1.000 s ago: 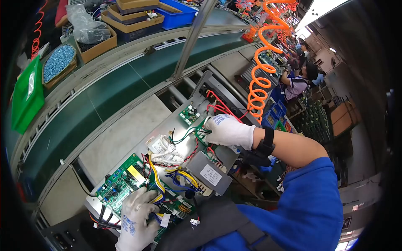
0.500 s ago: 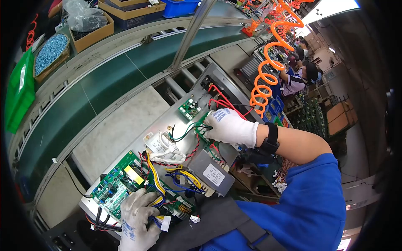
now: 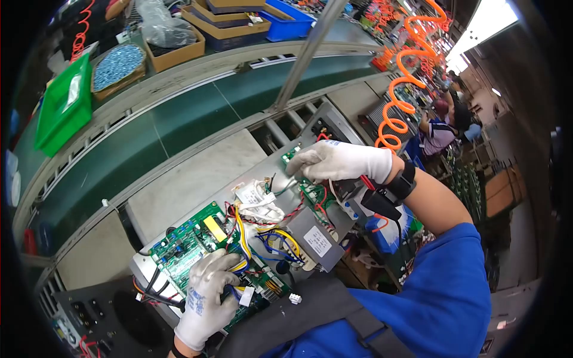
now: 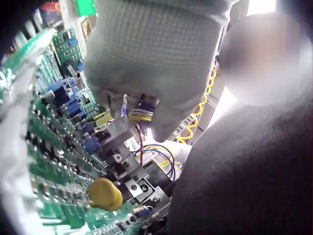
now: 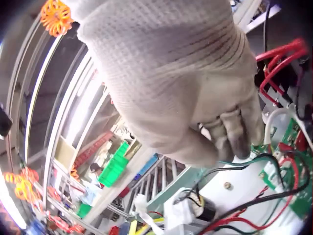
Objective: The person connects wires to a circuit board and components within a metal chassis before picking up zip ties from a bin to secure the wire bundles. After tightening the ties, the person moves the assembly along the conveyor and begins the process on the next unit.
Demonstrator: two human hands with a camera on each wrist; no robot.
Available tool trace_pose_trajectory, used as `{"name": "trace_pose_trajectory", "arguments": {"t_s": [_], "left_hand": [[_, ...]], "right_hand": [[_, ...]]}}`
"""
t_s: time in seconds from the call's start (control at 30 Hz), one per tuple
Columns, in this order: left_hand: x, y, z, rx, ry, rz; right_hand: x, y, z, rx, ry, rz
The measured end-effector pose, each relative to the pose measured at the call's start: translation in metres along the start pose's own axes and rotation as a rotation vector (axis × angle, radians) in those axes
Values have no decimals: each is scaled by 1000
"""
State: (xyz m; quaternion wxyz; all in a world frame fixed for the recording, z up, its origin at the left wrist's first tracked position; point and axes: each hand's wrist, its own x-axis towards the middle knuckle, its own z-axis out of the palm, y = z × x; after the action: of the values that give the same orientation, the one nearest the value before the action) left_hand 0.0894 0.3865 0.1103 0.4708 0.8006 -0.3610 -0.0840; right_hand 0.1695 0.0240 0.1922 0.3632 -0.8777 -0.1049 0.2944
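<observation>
In the head view my gloved left hand (image 3: 207, 292) grips a bundle of yellow, white and blue wires (image 3: 245, 247) over the large green circuit board (image 3: 179, 241). The wires (image 4: 142, 115) show between its fingers in the left wrist view. My gloved right hand (image 3: 334, 162) hovers with bent fingers by the small circuit boards (image 3: 316, 194) near the chassis's far end. In the right wrist view green and black wires (image 5: 244, 167) run right at its fingertips; I cannot tell whether they are pinched. A grey metal box with a white label (image 3: 317, 240) sits between the hands.
A white wrapped part (image 3: 256, 197) lies on the metal chassis. Behind it run a green conveyor (image 3: 197, 119) and a metal post (image 3: 310, 53). An orange coiled hose (image 3: 403, 107) hangs at right. A green bin (image 3: 65, 107) stands at far left.
The head view has swung, so the scene sits further right. My right hand has lifted off the lower small board, towards the upper one. My left hand keeps its grip on the wires.
</observation>
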Motion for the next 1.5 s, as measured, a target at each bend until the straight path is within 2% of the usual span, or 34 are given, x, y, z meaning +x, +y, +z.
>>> {"name": "trace_pose_trajectory", "arguments": {"t_s": [0.03, 0.1, 0.13, 0.17, 0.23, 0.3, 0.37, 0.4, 0.43, 0.5, 0.57, 0.6, 0.63, 0.7, 0.77, 0.83, 0.87, 1.0, 1.03, 1.1, 1.13, 1.17, 1.23, 1.27, 1.33, 1.37, 1.43, 1.5], "left_hand": [[-2, 1, -1, -5, -19, -29], [-1, 4, -2, -34, -9, -53], [-1, 2, -2, -18, 1, -25], [-3, 0, -1, -4, 10, -3], [-4, -1, 2, -11, 25, -15], [-4, -2, 1, -22, 22, 15], [-2, -2, 0, -25, 33, 20], [-1, -1, -2, -43, 22, 27], [0, -1, -2, -62, 9, 33], [1, -1, -3, -49, -11, 32], [2, 1, -4, -43, -16, 0], [2, 1, -5, -39, -9, 10], [2, -1, -4, -53, -14, -14], [4, 1, -1, -38, 11, -22], [2, -3, 2, -6, 2, 2], [-2, -2, 5, 5, 32, 7], [-3, -2, 6, 7, 37, 9], [-5, -5, 6, -6, 38, 11], [-5, -5, 5, -9, 39, 10], [-5, -8, 4, -26, 16, 7], [-5, -8, 5, 5, 24, 19], [-5, -9, 5, 1, 25, 20], [-4, -7, 5, -47, 37, -2], [-3, -6, 4, -33, 29, -10], [-1, -7, 3, -55, 17, -16], [0, -8, 3, -71, 14, -24], [0, -7, 4, -86, 14, -41], [-2, -7, 4, -46, 30, -23]], "right_hand": [[4, -1, 0, -4, -4, -12], [14, 2, 4, -42, -59, 352], [16, 5, 8, -115, -181, 380], [22, -1, 15, -257, -352, 513], [27, -1, 27, -580, -432, 302], [35, 2, 33, -646, -437, 308], [41, 16, 32, -657, -108, 40], [35, 2, 24, -578, 68, -48], [38, 10, 20, -438, 267, -26], [29, -7, 7, -9, 442, -2], [9, -22, 5, 560, 417, -93], [8, -18, 12, 839, 338, -214], [0, -25, 17, 943, 350, -223], [-6, -20, 16, 921, 393, -235], [-8, -28, 17, 1030, 440, -367], [-10, -22, 13, 1059, 397, -383], [-14, -20, 10, 1083, 337, -334], [-12, -37, 9, 1073, 364, -380], [-8, -37, 8, 992, 421, -344], [4, -20, -12, 479, 567, -68], [0, -18, -15, 292, 474, 18], [6, -14, -15, 46, 408, 228], [16, 12, -12, -551, 318, 216], [18, 16, -10, -546, 315, 226], [26, 21, -7, -876, 172, 228], [31, 21, -7, -867, 165, 236], [42, 16, -9, -1031, 81, 431], [47, 15, -13, -1021, 60, 450]]}}
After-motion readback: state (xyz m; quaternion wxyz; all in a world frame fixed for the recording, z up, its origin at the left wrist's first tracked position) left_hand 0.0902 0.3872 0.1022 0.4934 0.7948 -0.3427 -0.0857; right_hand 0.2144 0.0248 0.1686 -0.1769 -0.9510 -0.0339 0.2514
